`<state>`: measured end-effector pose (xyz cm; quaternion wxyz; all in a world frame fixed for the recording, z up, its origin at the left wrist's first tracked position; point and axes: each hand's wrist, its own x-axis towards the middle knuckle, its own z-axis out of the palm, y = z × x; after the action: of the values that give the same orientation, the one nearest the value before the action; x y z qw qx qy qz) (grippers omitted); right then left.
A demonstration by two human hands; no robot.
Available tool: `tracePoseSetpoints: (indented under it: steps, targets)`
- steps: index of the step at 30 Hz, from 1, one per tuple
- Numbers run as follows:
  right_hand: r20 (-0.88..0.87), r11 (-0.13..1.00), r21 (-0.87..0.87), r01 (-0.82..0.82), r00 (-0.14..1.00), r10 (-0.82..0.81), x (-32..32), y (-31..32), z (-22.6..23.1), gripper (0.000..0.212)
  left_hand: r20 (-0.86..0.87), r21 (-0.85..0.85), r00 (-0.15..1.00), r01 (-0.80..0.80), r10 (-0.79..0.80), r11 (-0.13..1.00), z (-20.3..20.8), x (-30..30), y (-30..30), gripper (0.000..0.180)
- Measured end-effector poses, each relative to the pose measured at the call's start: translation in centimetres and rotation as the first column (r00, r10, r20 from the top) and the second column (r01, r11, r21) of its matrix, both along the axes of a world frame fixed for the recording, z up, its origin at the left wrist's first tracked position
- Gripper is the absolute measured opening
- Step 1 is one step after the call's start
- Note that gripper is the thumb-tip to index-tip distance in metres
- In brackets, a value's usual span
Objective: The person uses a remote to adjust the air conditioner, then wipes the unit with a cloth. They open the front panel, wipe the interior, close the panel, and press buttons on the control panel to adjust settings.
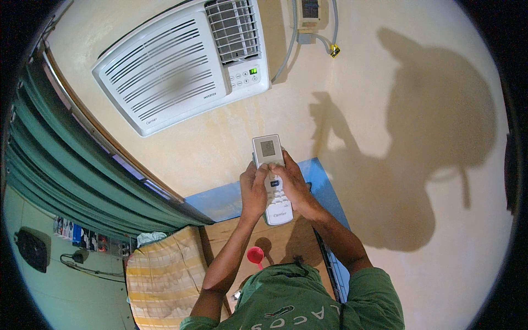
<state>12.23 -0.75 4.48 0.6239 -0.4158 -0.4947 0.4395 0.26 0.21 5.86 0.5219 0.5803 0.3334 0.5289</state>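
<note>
A white remote control (279, 215) with a small grey screen at its upper end is held up in front of me. My left hand (254, 191) wraps its left side, and my right hand (292, 184) grips the right side. Both thumbs rest on the front, just below the screen. Above the remote, a white window air conditioner (165, 71) is set in the wall, with slanted louvers, an open grille at its right and a lit green display on its panel.
Green curtains (82, 159) hang at the left beside a window frame. Below are a yellow checked cloth (165, 278), a brown wooden surface (228, 234) and a red scoop (255, 254). Cables and a wall box (309, 14) are at the top; my shadow falls on the right wall.
</note>
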Motion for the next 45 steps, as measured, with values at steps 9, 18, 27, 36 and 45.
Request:
tracePoseSetpoints:
  steps: [9, 18, 27, 36, 45]
  targets:
    - [-0.036, 0.998, -0.012, -0.066, 0.997, 0.065, 0.24, -0.11, 0.00, 0.048, -0.010, 0.027, 1.000, -0.013, 0.013, 1.000, 0.02, 0.02, -0.07, 0.034]
    - [-0.038, 0.999, -0.015, -0.031, 0.999, 0.030, 0.00, -0.15, 0.23, 0.049, -0.026, -0.012, 1.000, -0.009, 0.008, 1.000, -0.01, 0.00, -0.05, 0.034]
    - [0.001, 0.999, -0.024, -0.029, 1.000, 0.029, 0.12, -0.52, 0.71, 0.046, 0.002, 0.003, 1.000, -0.006, 0.006, 1.000, -0.17, 0.10, -0.01, 0.033]
    - [-0.023, 0.998, -0.023, -0.051, 0.998, 0.051, 0.18, -0.48, 0.45, 0.045, -0.012, 0.035, 1.000, -0.015, 0.016, 0.999, -0.08, 0.13, -0.15, 0.033]
    - [-0.007, 1.000, 0.012, -0.023, 1.000, 0.023, 0.20, -0.23, 0.04, 0.048, -0.002, 0.028, 1.000, -0.013, 0.013, 1.000, -0.40, 0.22, 0.03, 0.033]
